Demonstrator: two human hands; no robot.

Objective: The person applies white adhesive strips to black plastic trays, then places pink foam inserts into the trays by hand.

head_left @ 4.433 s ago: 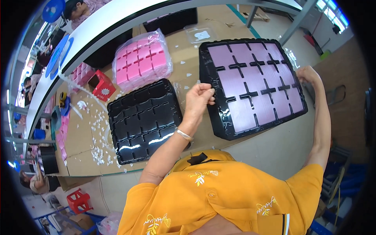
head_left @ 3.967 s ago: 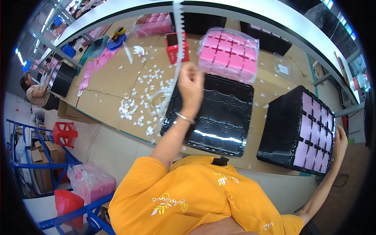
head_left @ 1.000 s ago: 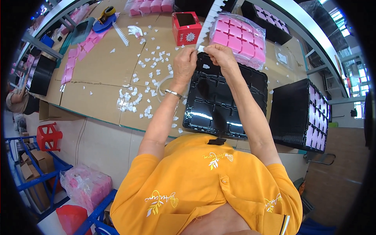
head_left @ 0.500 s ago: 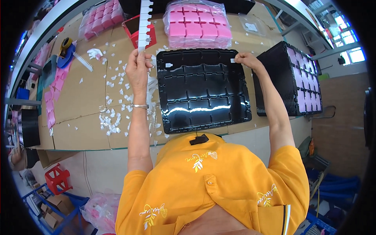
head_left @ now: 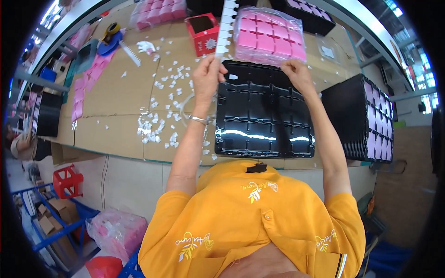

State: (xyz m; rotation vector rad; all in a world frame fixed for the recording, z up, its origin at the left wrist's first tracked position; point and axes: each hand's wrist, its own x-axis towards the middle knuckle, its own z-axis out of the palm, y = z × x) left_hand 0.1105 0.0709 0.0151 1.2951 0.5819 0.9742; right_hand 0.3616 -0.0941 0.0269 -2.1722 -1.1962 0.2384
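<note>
A black plastic blister tray (head_left: 266, 109) with moulded compartments lies in front of me. My left hand (head_left: 207, 76) is closed on the lower end of a long white notched strip of stickers (head_left: 225, 34), held upright beside the tray's far left corner. One small white sticker (head_left: 233, 77) sits near that corner. At the far right edge of the tray is my right hand (head_left: 296, 74), its fingers pinched together. Whatever lies between those fingertips is hidden.
Small white paper scraps (head_left: 150, 132) litter the cardboard-covered table (head_left: 106, 134). Beyond the tray are a red box (head_left: 202, 34) and bagged pink foam blocks (head_left: 269, 34). A stack of black trays (head_left: 345, 109) stands on the right, a tape dispenser (head_left: 110, 41) at the far left.
The view has shifted, so the table sits further right in it. The white piece at my right fingertips no longer shows. My left hand still holds the strip.
</note>
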